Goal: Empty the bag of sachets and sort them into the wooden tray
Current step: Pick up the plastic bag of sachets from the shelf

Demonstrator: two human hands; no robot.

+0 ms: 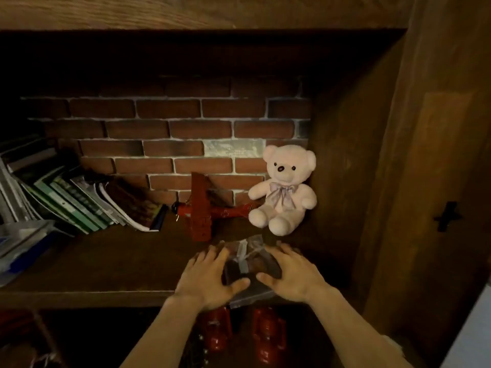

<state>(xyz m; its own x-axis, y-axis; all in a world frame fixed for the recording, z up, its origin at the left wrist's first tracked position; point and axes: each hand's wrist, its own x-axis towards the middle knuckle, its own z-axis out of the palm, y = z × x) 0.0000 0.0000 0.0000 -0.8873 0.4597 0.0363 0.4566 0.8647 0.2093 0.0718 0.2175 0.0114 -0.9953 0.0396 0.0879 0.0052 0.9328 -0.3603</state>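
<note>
Head view, dim light, wooden shelf [106,264] with a brick back wall [170,128].

Bag [248,261]: clear plastic, dark contents, sits at the front edge of the shelf, right of centre. Its crumpled top rises between the 2 hands. A corner of plastic hangs over the shelf's front edge. Individual sachets inside cannot be made out; the frame is blurred there.

Left hand [210,280]: cupped against the bag's left side, fingers [212,254] spread along the far side of the bag, thumb on the near face.

Right hand [291,274]: cupped against the bag's right side, fingers spread, thumb pointing inward to the near face. The 2 thumbs are near each other, not touching. Whether the hands grip the bag or only rest on it: cannot tell.

Behind the bag: red toy plane [204,211], standing on the shelf, tail toward a pale teddy bear [285,189]. The bear sits upright in the right rear corner, against the wall, bow at its neck.

Left side of shelf: books [79,200], leaning leftward in a row. A clear folder [21,240] lies in front of them at the left edge.

Below the shelf: 2 red objects [268,335], blurred, kind not clear.
</note>
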